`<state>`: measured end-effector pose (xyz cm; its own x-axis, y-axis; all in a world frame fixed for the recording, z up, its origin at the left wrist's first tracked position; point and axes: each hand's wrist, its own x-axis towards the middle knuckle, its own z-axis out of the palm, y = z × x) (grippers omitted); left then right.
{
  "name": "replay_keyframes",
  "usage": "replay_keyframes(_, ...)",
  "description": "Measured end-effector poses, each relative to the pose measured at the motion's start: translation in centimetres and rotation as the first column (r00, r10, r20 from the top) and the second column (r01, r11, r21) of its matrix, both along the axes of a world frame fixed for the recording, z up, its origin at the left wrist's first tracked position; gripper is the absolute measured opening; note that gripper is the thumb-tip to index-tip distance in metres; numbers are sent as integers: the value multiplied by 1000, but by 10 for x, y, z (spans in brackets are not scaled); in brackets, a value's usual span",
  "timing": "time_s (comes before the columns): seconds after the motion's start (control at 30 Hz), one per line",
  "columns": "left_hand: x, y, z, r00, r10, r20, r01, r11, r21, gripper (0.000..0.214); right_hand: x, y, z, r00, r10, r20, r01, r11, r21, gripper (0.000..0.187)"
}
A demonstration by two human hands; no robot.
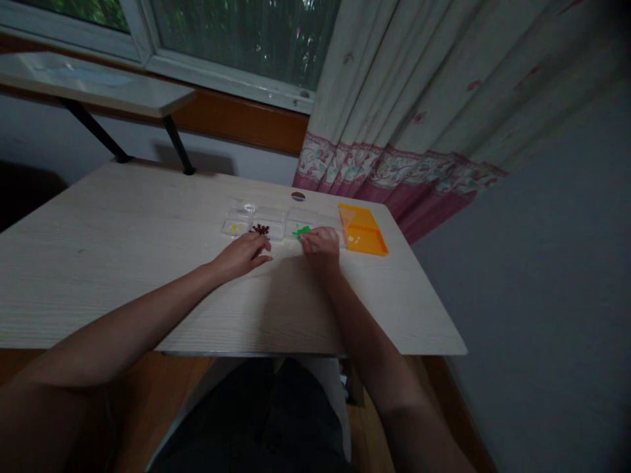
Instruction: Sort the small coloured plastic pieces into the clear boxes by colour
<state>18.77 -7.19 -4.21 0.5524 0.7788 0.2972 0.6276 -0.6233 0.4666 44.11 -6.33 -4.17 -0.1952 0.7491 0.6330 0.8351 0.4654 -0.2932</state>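
My left hand [242, 255] rests on the table at the front edge of a clear box holding dark brown pieces [261, 229]. Its thumb is held apart from the curled fingers, and no object shows between them. My right hand [323, 249] reaches to a clear box with small green pieces [302, 230]. Thumb and fingertips are drawn together there; anything they hold is too small to make out. Farther left, a clear box contains small yellow pieces [235, 227]. Beside my right hand lies an orange tray [367, 242] with a few pale pieces inside.
The boxes and tray stand in a row on a pale wooden table [148, 249]. Behind it are a window [236, 39] and a long flowered curtain [389, 118]. A raised shelf [113, 89] on black legs stands at the back left. A round hole [298, 196] is near the rear edge.
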Motion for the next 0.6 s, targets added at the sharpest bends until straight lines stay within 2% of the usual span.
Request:
replay_keyframes(0.17, 0, 1, 0, 1000, -23, -21, 24, 999, 49, 23, -7, -4, 0, 994, 105, 39, -104, 994, -33, 20)
replay_keyframes(0.33, 3, 0, 1, 1000, 23, 15, -24, 998, 50, 27, -12, -7, 1, 982, 176, 71, -172, 983, -61, 24)
replay_keyframes(0.5, 7, -3, 3, 963, 134, 235, -110, 988, -110, 33, -24, -14, 5, 954, 262, 144, -253, 964, -78, 26)
replay_keyframes(0.6, 9, -4, 3, 913, 190, 361, -108, 966, -236, 38, -31, -19, 8, 941, 298, 158, -287, 954, -92, 31)
